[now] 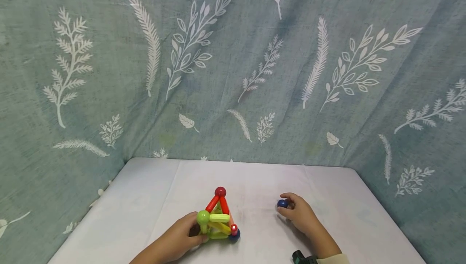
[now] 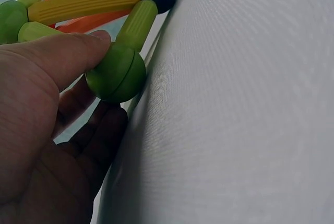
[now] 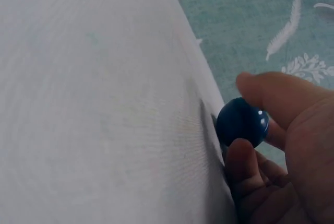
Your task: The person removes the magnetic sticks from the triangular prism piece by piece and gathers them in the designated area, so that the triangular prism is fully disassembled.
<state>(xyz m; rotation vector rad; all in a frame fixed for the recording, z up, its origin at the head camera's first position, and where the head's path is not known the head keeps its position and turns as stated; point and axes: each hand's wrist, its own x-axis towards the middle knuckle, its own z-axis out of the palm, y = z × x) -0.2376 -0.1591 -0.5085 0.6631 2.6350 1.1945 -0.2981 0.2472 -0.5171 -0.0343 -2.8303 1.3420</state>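
My left hand (image 1: 182, 235) grips a frame of coloured rods and balls by a green ball (image 2: 116, 72) at its lower left corner, thumb on top and fingers beneath. The frame has red rods (image 1: 212, 203) that meet at a red ball (image 1: 220, 191) at its top. It also has a yellow rod (image 2: 86, 4), green rods (image 1: 219, 218) and a dark blue ball (image 1: 234, 235) low on the right. To the right, my right hand (image 1: 300, 215) holds a loose blue ball (image 3: 241, 122) between thumb and fingers, close over the table.
A white cloth covers the table (image 1: 174, 199). Behind it and along both sides hangs a green curtain (image 1: 218, 126) with white leaf prints. A dark device (image 1: 303, 258) is strapped at the right wrist, by a pale sleeve (image 1: 333, 259).
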